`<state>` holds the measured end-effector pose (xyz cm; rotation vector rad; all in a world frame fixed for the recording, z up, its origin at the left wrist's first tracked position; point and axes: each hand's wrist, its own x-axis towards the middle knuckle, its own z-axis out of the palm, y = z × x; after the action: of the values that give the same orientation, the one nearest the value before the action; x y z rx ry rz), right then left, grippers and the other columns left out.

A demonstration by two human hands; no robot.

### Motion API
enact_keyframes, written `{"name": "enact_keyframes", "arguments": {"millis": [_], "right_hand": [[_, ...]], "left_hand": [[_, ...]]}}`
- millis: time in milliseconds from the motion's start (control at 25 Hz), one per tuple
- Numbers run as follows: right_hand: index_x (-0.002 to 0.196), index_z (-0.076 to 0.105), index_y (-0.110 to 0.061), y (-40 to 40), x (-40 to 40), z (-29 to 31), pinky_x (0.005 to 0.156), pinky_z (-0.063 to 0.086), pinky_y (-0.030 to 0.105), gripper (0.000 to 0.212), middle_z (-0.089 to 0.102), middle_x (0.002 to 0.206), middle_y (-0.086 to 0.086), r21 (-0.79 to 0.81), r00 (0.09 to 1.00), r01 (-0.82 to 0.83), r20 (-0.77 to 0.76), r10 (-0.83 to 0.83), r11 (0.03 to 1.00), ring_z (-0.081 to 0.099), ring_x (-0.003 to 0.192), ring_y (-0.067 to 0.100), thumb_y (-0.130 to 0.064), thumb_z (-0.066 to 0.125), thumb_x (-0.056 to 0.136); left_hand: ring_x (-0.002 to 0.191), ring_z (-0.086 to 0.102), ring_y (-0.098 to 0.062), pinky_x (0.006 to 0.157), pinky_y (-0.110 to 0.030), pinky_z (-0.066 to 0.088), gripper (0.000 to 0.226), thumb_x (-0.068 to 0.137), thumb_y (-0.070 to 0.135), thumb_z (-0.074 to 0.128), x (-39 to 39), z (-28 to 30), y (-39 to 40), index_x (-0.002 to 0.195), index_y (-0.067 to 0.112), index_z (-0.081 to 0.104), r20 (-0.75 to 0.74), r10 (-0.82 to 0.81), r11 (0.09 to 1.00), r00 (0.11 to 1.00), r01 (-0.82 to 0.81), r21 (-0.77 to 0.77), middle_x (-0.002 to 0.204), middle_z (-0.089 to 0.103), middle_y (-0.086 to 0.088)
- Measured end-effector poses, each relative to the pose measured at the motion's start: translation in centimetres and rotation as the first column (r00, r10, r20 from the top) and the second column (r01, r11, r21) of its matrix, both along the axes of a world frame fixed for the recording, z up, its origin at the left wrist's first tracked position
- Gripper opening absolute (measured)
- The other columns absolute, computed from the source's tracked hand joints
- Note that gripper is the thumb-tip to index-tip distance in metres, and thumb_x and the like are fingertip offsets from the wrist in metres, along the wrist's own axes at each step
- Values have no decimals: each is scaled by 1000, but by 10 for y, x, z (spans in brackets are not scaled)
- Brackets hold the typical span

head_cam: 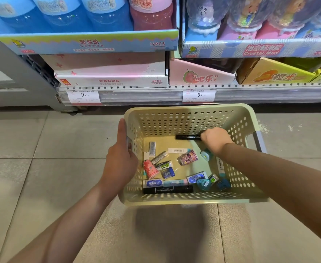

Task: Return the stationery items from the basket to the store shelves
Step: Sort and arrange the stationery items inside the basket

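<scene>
While my left hand (120, 158) grips the basket (247, 179) by its left rim, my right hand (213, 138) closes around a black marker (187, 137) near frame centre. Erasers and another marker (168, 189) lie lower down.

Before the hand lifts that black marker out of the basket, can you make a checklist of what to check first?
1. Left hand steadies the basket by its left wall: ok.
2. Right hand is on the far marker: ok.
3. Fingers fully closed round it: cannot tell, they are hidden under the hand.
4. Nothing lies on top of that marker: ok.
5. A second marker lies by the near wall, for later: ok.
6. Marker slot on the shelf ahead: not ok, only slime tubs and boxes show.
</scene>
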<state>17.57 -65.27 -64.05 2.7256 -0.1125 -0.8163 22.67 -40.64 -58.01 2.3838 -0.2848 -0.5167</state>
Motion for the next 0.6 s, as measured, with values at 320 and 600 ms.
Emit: {"name": "enact_keyframes", "arguments": {"millis": [320,600], "right_hand": [[105,57,-14,21,-3,27,74,52,30,18,61,84,2,167,998,63,18,-67,984,62,84,25,-8,46,92],[100,64,-14,63,-17,20,69,54,34,22,64,89,4,438,984,-180,94,154,881,61,79,23,-19,44,93]], "left_hand": [[66,51,-2,62,-28,43,77,93,6,41,2,-3,2,149,31,-6,4,-8,1000,1000,8,-9,94,52,5],[65,50,0,53,-18,39,77,93,6,41,2,-4,2,150,31,-6,-1,-13,1000,1000,13,-17,94,52,6]]}}
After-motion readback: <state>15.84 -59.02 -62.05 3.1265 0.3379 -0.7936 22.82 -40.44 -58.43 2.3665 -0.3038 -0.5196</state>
